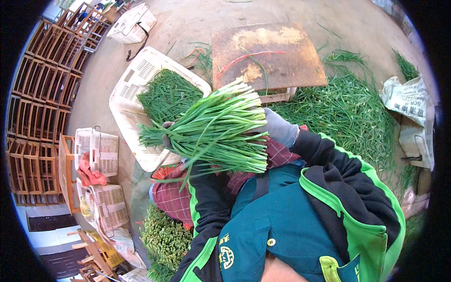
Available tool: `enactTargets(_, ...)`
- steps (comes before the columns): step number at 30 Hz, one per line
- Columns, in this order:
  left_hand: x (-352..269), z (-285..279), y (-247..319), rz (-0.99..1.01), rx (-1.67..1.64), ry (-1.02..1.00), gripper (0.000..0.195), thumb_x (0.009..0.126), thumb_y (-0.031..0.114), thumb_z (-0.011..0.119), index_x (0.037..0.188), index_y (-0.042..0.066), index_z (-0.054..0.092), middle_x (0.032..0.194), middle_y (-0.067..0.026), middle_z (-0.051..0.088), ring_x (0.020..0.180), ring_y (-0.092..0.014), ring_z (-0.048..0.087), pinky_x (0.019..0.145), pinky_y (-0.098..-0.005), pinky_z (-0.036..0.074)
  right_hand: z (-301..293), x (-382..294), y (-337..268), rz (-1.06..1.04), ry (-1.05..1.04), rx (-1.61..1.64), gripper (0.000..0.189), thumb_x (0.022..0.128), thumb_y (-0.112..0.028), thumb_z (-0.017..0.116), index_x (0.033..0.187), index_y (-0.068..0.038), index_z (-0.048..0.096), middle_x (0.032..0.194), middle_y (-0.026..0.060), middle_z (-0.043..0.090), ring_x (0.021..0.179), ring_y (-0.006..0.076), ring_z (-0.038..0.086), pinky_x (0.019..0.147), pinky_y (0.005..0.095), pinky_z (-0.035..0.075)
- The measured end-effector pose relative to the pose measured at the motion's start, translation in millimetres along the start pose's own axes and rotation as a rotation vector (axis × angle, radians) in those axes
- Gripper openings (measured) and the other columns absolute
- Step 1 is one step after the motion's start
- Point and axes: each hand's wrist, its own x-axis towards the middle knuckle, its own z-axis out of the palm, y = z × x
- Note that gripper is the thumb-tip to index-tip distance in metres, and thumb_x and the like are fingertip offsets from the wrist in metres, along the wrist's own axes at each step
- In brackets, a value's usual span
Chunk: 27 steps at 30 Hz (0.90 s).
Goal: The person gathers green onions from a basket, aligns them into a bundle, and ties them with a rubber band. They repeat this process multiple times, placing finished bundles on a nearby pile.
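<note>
A thick bunch of green chive-like stalks [215, 128] lies across both hands, its pale cut ends to the right and its darker ends to the left. My left hand [167, 135], in a dark glove, grips it near the darker ends; only some fingers show. At the pale ends my right hand [280, 127], in a grey glove, holds the bunch from its far side, the fingers partly hidden behind the stalks. Beneath the left end stands a white plastic crate [124, 105] containing cut green stalks [169, 93].
Ahead is a low worn wooden table [278, 70] bearing a red tie strip [243, 60]. Loose greens [345, 109] are heaped on the floor at right. Budded stalks [165, 236] stand by my left knee. White crates [105, 155] and wooden racks [42, 105] line the left side.
</note>
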Motion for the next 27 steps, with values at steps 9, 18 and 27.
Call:
enactTargets(9, -2, 10, -5, -0.129, -0.143, 0.169, 0.030, 0.096, 0.033, 0.063, 0.119, 0.016, 0.069, 0.116, -0.0107, 0.071, 0.113, -0.031, 0.064, 0.101, -0.0546, 0.050, -12, 6, 3, -0.117, 0.020, -0.469, 0.033, 0.094, -0.013, 0.070, 0.124, 0.000, 0.069, 0.119, 0.0093, 0.073, 0.110, 0.0139, 0.065, 0.100, 0.0305, 0.049)
enactTargets(18, -12, -18, 2, -0.226, -0.265, 0.155, 0.027, 0.095, 0.033, 0.065, 0.116, 0.017, 0.072, 0.120, -0.0098, 0.072, 0.116, -0.033, 0.065, 0.104, -0.0606, 0.048, -74, -38, -17, -0.161, -0.189, -0.775, 0.014, 0.091, -0.004, 0.066, 0.099, -0.002, 0.055, 0.112, 0.0141, 0.066, 0.104, 0.0311, 0.064, 0.090, 0.0381, 0.052)
enactTargets(27, -16, -21, 0, -0.257, -0.224, 0.280, 0.024, 0.092, 0.033, 0.068, 0.112, 0.021, 0.070, 0.109, -0.0061, 0.071, 0.106, -0.030, 0.065, 0.097, -0.0564, 0.051, -83, -97, -68, 0.133, 0.490, -0.903, 0.016, 0.090, -0.023, 0.071, 0.097, -0.010, 0.076, 0.082, 0.0142, 0.070, 0.081, 0.0310, 0.069, 0.075, 0.0412, 0.054)
